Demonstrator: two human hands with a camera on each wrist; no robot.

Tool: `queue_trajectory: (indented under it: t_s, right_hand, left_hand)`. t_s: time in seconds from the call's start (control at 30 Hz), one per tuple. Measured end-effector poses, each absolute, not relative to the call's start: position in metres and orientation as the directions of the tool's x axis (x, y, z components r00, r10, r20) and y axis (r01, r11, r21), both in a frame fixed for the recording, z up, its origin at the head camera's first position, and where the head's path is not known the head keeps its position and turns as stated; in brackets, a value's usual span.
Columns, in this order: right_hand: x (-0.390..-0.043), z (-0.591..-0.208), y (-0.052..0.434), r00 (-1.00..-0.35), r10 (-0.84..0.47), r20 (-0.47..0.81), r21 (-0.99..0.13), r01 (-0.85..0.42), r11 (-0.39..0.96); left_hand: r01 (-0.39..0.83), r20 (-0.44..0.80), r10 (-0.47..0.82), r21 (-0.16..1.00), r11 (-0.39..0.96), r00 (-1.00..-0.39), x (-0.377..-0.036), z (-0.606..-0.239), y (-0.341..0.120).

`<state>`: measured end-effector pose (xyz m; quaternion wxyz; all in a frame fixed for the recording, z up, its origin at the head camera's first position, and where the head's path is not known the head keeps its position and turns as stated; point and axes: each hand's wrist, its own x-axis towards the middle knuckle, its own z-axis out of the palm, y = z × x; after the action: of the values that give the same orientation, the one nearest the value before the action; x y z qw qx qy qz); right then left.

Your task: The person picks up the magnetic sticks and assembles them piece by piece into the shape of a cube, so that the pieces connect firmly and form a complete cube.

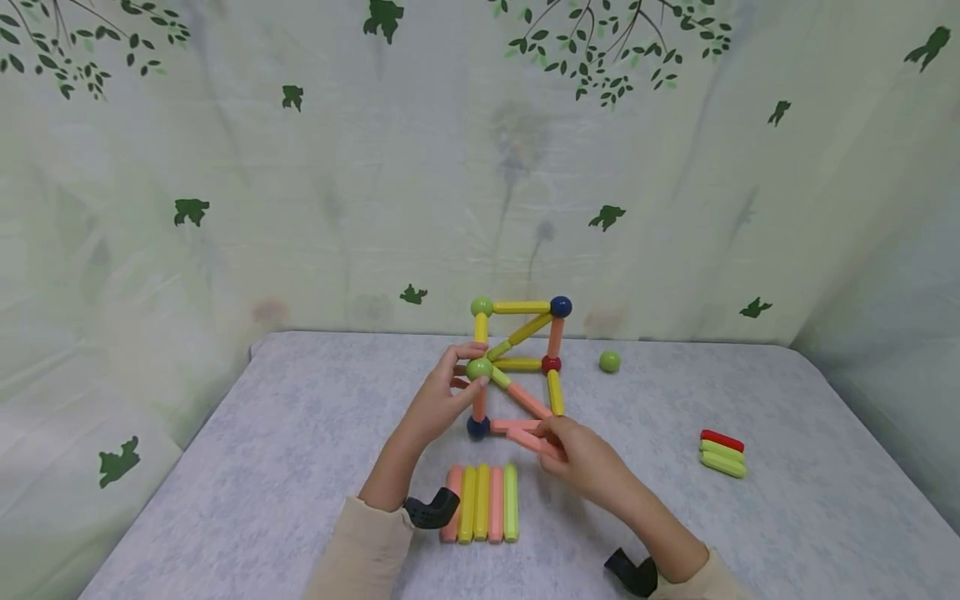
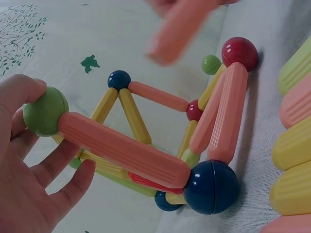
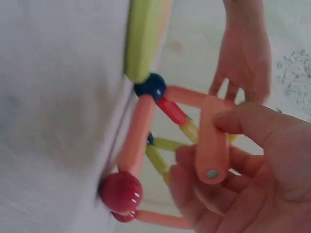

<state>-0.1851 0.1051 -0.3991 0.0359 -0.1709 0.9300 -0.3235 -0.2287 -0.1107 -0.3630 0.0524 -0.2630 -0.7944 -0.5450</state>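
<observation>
Pinching a light, stiff pink rod (image 3: 212,145) in my right hand (image 1: 581,457), I steadied the frame (image 1: 517,367) on the worktop (image 1: 300,467), my left hand (image 1: 438,400) gripping its green ball (image 2: 45,111); magnetic joints looked easily knocked apart.

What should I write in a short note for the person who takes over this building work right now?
Left hand: holds the light green ball joint at the front left of the frame of plastic sticks and balls, steadying it.
Right hand: grips a loose salmon pink plastic stick, its far end not joined to any ball.
Done: the frame stands on the grey table, upper rectangle with a diagonal already joined.
Left: the held stick is not attached. Five spare sticks in a row lie near the wrists, three more sticks to the right, one loose green ball behind.
</observation>
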Motion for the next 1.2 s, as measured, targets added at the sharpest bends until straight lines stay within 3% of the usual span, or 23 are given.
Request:
queue_trajectory:
  t_s: [0.37,0.73,1.0,1.2]
  right_hand:
    - [-0.219,-0.361,0.107,-0.87,-0.347,0.35,-0.607,-0.492,0.624]
    - [-0.229,-0.355,0.101,-0.846,-0.381,0.373,-0.609,-0.532,0.588]
    - [-0.235,-0.362,0.103,-0.805,-0.396,0.442,-0.599,-0.594,0.537]
    - [-0.241,-0.366,0.111,-0.793,-0.409,0.452,-0.605,-0.609,0.513]
  left_hand:
    - [0.484,0.384,0.356,0.836,0.258,-0.852,-0.248,-0.389,-0.113]
    - [0.504,0.404,0.346,0.817,0.279,-0.847,-0.247,-0.389,-0.113]
    - [0.595,0.467,0.369,0.625,0.504,-0.803,-0.251,-0.38,-0.104]
    - [0.633,0.502,0.386,0.613,0.473,-0.774,-0.258,-0.382,-0.096]
